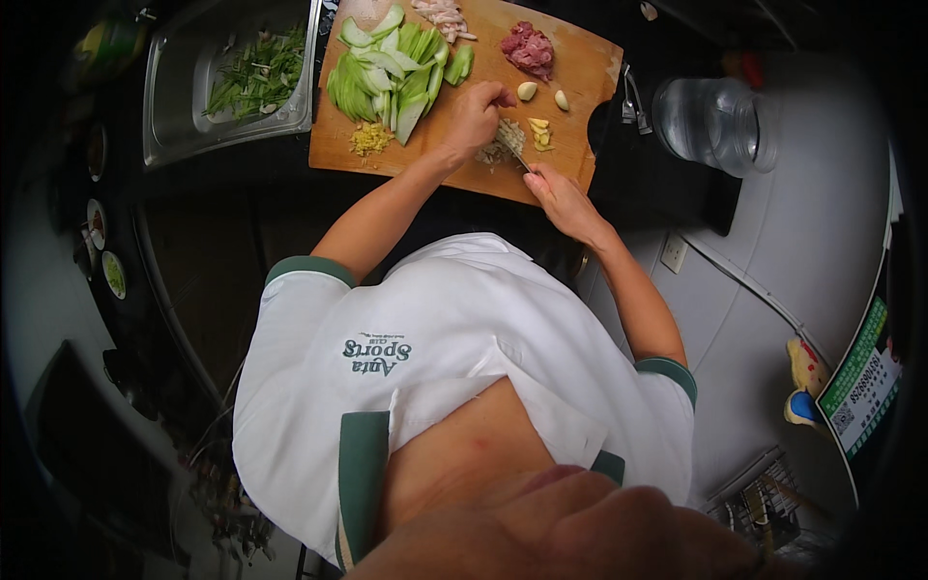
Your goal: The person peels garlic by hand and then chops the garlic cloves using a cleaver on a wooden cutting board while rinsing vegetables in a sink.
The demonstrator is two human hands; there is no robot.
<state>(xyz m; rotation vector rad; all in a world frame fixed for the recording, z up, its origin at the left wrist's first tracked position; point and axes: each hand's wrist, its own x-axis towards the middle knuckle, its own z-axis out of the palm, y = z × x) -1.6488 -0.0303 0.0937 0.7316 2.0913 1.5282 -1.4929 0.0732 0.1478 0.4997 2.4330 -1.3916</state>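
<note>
My right hand (564,201) grips the handle of a kitchen knife (516,154) over a wooden cutting board (435,170). The blade, seen nearly edge-on, lies in a pile of minced garlic (494,151). Just left of it, my left hand (475,119) is over the board with its fingers curled; whether they touch the blade or hold anything is hidden. Two peeled garlic cloves (527,90) and some yellowish slices (540,134) lie right of the hands. Left of them are sliced green gourd-like vegetable (391,69) and minced yellow ginger (370,138).
Raw red meat (528,49) and pale pink strips of fatty meat (444,16) sit at the board's far side. A steel sink (174,130) at left holds green trimmings (257,76). A glass jar (707,123) and a cable (634,105) are at right. Small bowls (114,275) stand far left.
</note>
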